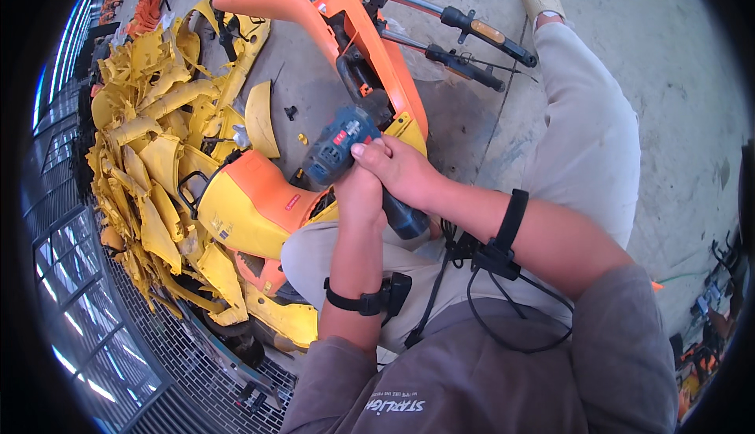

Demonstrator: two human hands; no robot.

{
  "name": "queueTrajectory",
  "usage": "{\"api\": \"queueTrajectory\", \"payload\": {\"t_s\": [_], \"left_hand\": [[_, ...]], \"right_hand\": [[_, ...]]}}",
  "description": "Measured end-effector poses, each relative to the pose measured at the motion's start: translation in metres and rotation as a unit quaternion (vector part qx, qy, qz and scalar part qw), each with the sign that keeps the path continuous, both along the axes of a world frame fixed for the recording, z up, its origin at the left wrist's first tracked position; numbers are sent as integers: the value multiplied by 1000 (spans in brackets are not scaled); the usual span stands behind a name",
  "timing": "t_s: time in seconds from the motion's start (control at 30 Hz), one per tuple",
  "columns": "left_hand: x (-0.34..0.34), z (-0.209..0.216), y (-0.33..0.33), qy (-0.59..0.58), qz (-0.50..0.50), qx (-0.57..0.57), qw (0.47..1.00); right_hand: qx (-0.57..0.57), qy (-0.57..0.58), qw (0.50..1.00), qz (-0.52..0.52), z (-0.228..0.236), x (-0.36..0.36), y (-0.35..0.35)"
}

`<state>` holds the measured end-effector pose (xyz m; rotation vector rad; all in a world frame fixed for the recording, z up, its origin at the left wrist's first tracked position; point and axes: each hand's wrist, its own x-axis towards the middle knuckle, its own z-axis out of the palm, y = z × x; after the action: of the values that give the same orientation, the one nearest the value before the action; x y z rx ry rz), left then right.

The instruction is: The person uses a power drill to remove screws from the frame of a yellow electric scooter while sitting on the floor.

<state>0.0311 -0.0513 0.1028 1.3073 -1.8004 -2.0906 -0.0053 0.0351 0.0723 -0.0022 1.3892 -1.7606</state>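
Note:
A dark blue cordless power tool (344, 145), probably a drill or impact driver, is held in front of my body. My right hand (399, 170) is wrapped round its handle, thumb up near the motor housing. Just beside it, my left hand (361, 196) is closed against the same handle; its fingers are partly hidden. The battery base (406, 218) sticks out below my hands. The tool's nose meets the orange front panel (393, 72) of a partly stripped scooter lying over on the floor; the tip itself is hidden. Nearer me is the scooter's yellow and orange rear body (250, 198).
A large heap of broken yellow plastic panels (149, 151) fills the left side. Metal fork tubes (417, 1) reach to the right from the scooter. My outstretched leg (586, 119) lies on the concrete floor (676, 80). Cables (503, 308) hang from my forearm bands.

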Motion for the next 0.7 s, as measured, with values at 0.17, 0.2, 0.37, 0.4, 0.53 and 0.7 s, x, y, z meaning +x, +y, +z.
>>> {"api": "queueTrajectory", "payload": {"t_s": [0.17,0.2,0.37,0.4,0.53,0.7], "left_hand": [[18,-10,1,-17,5,17,1000],[18,-10,0,-18,9,3,1000],[-1,-4,1,-3,17,8,1000],[6,-9,0,-3,19,21,1000],[12,-8,5,-25,32,30,999],[5,6,11,6,33,-19,999]], "right_hand": [[-5,-14,1000,-4,1,18,4],[35,-5,999,4,-1,19,2],[0,0,1000,-8,6,-1,3],[-2,2,1000,-10,6,3,4],[8,-2,1000,7,-4,10,5],[-22,30,999,21,-8,8,2]]}}
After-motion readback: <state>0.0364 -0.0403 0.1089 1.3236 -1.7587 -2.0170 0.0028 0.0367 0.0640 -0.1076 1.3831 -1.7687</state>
